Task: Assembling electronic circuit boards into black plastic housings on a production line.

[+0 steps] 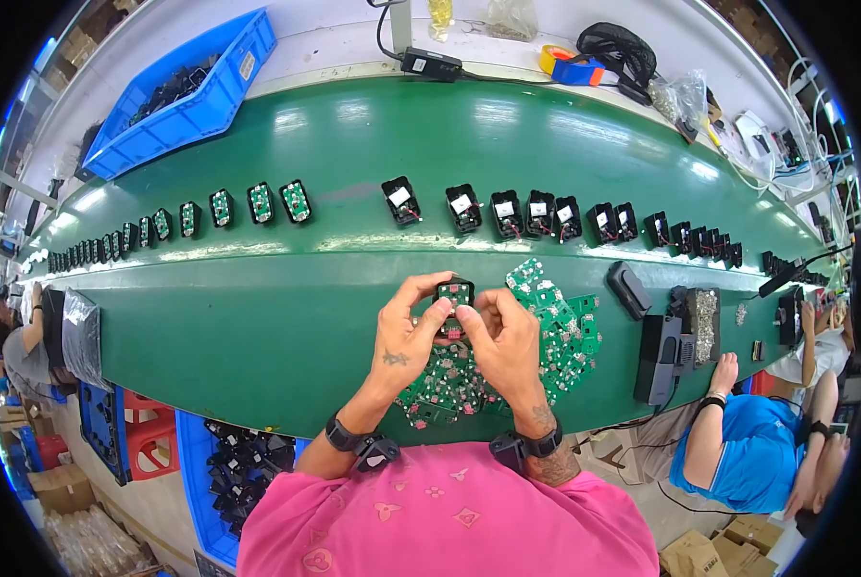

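Both my hands hold a small black plastic housing over the green bench. A green circuit board sits in its open top. My left hand grips the housing's left side, thumb on the board. On the right side, my right hand presses its thumb against the board; its fingers are partly hidden behind. Loose green circuit boards are heaped under my hands, and a further heap of boards spreads to the right. Beyond stand black housings with boards on the left and housings showing white pieces and red wires on the right.
A blue bin of black parts stands far left. By my left side is a blue crate of black parts. A black case and a dark boxy device lie right, near a blue-shirted co-worker.
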`<state>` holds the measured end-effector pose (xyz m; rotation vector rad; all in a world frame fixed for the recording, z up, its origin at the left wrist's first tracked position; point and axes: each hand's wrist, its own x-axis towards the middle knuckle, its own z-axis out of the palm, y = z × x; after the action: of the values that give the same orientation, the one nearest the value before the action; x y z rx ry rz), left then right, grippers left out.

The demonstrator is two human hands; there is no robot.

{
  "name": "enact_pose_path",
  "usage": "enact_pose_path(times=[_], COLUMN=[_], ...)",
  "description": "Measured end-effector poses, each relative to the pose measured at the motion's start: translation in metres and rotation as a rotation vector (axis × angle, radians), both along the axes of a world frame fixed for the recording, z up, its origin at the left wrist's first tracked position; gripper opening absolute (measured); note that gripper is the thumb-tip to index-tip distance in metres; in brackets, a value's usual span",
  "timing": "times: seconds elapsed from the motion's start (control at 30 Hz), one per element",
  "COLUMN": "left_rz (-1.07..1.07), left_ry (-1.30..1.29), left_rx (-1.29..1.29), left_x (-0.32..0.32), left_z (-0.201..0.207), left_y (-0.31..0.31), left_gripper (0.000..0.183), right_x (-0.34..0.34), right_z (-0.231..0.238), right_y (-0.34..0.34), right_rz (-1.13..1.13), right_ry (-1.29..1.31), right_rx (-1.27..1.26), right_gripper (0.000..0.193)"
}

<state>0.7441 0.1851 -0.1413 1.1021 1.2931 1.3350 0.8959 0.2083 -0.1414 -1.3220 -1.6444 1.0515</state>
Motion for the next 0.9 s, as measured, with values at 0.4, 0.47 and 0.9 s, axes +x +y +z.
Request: enact_pose_path(times=[0.4, 0.47, 0.9], left_rz=[0.052, 0.06, 0.121], left_ry=[0.149, 0.218, 0.049], left_rx=[0.081, 0.133, -0.018], left_x=[0.007, 0.01, -0.029], left_z=[-0.019, -0.014, 0.005], left_y=[0.001, 0.0, 0.026], left_gripper=[0.026, 0.025, 0.025], right_x=[-0.014, -0.016, -0.001], right_z=[-0.016, -0.016, -0.013], right_y=[0.0, -0.002, 0.01], right_rz=[0.07, 0.064, 0.08], right_ry=[0.17, 0.264, 0.094], right_rx=[0.076, 0.019, 0.089], right_gripper=[0.036, 0.035, 0.037])
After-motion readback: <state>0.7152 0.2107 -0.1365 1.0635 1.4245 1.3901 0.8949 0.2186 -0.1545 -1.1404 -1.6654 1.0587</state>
